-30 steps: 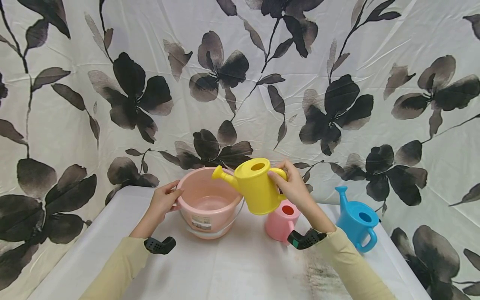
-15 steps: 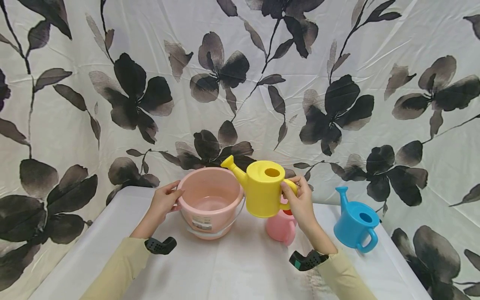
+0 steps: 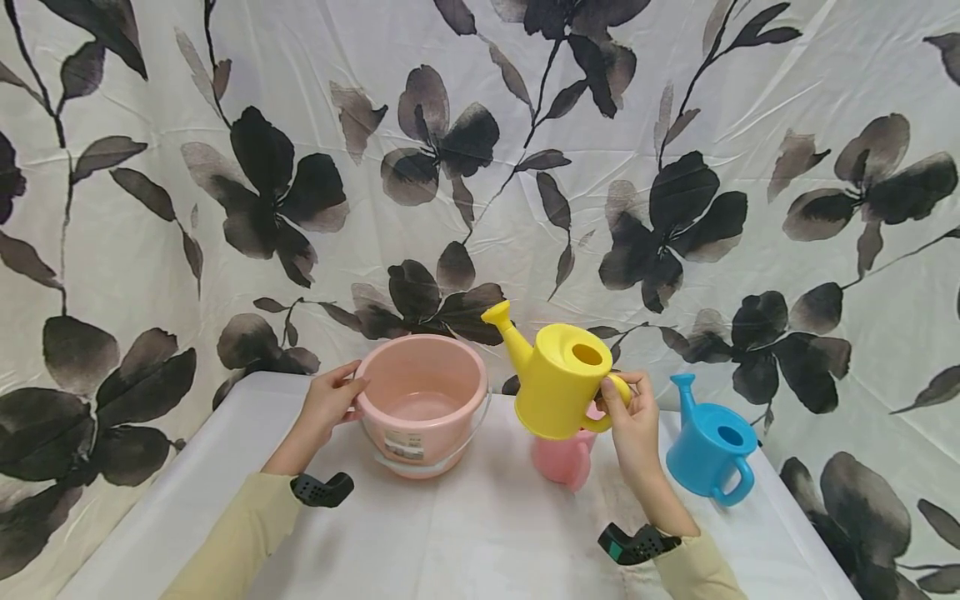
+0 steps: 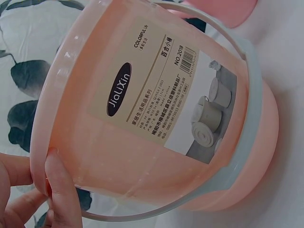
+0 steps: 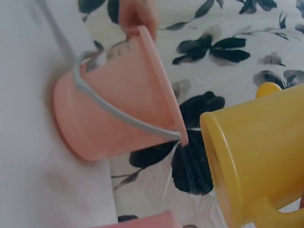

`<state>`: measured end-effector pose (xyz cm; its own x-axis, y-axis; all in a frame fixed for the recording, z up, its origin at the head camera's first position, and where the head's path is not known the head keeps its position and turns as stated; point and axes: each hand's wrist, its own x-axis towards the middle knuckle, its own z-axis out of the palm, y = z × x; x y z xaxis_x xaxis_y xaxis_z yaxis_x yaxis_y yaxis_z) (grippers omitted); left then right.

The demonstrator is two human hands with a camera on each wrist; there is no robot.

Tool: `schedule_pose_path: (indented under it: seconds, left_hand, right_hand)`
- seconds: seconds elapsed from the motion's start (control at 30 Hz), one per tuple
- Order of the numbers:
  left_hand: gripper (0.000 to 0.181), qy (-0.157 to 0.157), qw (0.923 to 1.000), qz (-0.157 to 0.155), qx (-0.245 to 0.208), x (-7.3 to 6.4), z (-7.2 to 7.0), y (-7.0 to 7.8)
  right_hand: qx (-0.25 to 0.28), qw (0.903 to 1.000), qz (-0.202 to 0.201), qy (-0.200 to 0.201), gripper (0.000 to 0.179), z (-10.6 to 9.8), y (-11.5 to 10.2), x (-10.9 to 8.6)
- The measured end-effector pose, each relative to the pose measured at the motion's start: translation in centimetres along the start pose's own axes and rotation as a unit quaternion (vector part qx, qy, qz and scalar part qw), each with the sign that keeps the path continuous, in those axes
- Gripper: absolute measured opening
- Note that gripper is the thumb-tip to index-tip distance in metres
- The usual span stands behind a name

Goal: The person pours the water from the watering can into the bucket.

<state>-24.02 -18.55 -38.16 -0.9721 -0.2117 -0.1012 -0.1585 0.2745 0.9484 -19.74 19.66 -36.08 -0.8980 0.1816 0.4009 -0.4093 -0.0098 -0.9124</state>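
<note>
My right hand (image 3: 632, 410) grips the handle of a yellow watering can (image 3: 557, 379), held in the air above a pink watering can (image 3: 561, 458) on the table. The spout points up and to the left, away from the pink bucket (image 3: 420, 400). My left hand (image 3: 330, 400) holds the bucket's left rim, thumb (image 4: 64, 190) over the edge. The bucket (image 4: 156, 109) has a pale grey bail handle and a printed label. The right wrist view shows the yellow can's body (image 5: 259, 156) close up beside the bucket (image 5: 118, 109).
A blue watering can (image 3: 708, 446) stands at the right of the white table (image 3: 480, 533), close to its right edge. A floral black-and-white cloth (image 3: 480, 150) hangs right behind the table and down both sides.
The yellow watering can has moved right, away from over the bucket, and tipped back so its spout now points upward. My left hand has stayed on the bucket rim.
</note>
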Motion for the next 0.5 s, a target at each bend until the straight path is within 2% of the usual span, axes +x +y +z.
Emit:
schedule_pose_path:
  seconds: [0.5]
  left_hand:
    - [0.056,0.001,1.0,-0.008,0.001,0.1,0.1,0.1]
  right_hand:
    - [0.046,0.9944,-0.025,0.092,0.008,-5.2,0.3,-1.0]
